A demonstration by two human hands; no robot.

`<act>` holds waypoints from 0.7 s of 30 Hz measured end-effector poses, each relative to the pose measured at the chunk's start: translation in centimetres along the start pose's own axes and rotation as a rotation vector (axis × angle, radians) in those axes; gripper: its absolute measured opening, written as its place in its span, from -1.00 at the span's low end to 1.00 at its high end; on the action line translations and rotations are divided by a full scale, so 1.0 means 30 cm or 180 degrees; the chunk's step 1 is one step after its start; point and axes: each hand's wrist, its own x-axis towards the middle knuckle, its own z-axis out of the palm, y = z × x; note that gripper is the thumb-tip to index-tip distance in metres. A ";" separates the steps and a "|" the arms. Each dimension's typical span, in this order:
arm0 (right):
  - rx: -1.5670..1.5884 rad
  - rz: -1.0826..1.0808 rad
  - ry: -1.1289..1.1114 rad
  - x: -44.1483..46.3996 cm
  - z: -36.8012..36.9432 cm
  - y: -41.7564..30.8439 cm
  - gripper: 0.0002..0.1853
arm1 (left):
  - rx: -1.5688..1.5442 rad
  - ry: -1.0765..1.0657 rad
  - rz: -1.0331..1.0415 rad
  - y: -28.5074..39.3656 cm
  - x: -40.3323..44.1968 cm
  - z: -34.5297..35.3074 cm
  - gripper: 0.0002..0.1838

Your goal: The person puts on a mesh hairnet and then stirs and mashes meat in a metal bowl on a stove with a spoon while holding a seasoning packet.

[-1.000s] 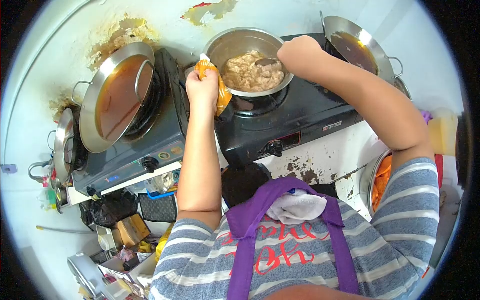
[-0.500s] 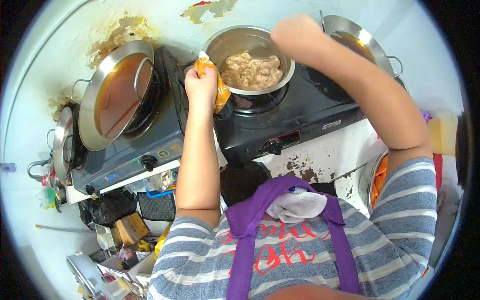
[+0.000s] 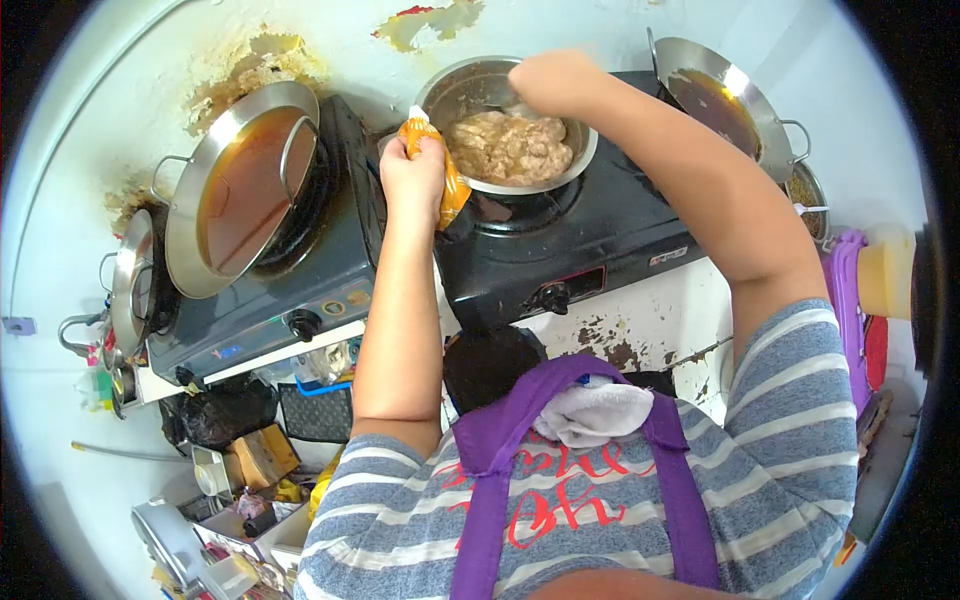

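Note:
A deep metal bowl [image 3: 583, 165] sits on the right stove's left burner, holding pale, wet chunks of meat [image 3: 510, 148]. My left hand [image 3: 412, 175] is closed around an orange pouch with a white tip [image 3: 452, 195], pressed against the bowl's left side. Over the bowl's upper right rim, my right hand [image 3: 553, 83] is curled into a fist and slightly blurred. Below its fingers shows part of a spoon-like metal utensil [image 3: 517, 110], whose handle the hand hides.
Left, a wide two-handled wok of reddish-brown liquid [image 3: 250, 190] stands on another stove [image 3: 265, 330]. Another wok with dark oil [image 3: 715, 110] is behind my right forearm. A smaller pan [image 3: 130, 285] stands far left. Boxes and clutter [image 3: 250, 500] lie lower left.
My right hand has moved left and slightly down over the bowl, and its forearm has swung left. The meat has shifted in the bowl. My left hand keeps its hold on the pouch.

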 end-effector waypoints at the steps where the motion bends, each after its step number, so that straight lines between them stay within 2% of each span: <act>1: -0.0054 -0.0185 0.0105 -0.004 -0.016 -0.014 -0.86 | 0.0010 -0.0030 0.0031 -0.003 0.000 -0.002 -0.78; 8: -0.0593 -0.1457 0.0546 -0.106 -0.069 -0.053 -0.93 | 0.0155 0.0032 0.0168 -0.024 0.015 -0.005 -0.78; 11: -0.0717 -0.1344 0.0192 -0.174 -0.079 -0.064 -0.88 | 0.0277 0.0064 0.0261 -0.047 0.033 -0.005 -0.78; 14: -0.0784 -0.1327 -0.0258 -0.223 -0.111 -0.047 -0.93 | 0.0366 0.0058 0.0242 -0.053 0.036 -0.008 -0.79; 17: -0.0809 -0.0840 -0.0312 -0.195 -0.043 0.014 -0.93 | 0.0191 0.0065 0.0024 -0.012 0.010 -0.003 -0.76; 21: -0.0549 -0.0462 -0.0066 -0.202 -0.148 0.002 -0.88 | 0.0149 0.0082 0.0002 -0.027 0.011 -0.006 -0.74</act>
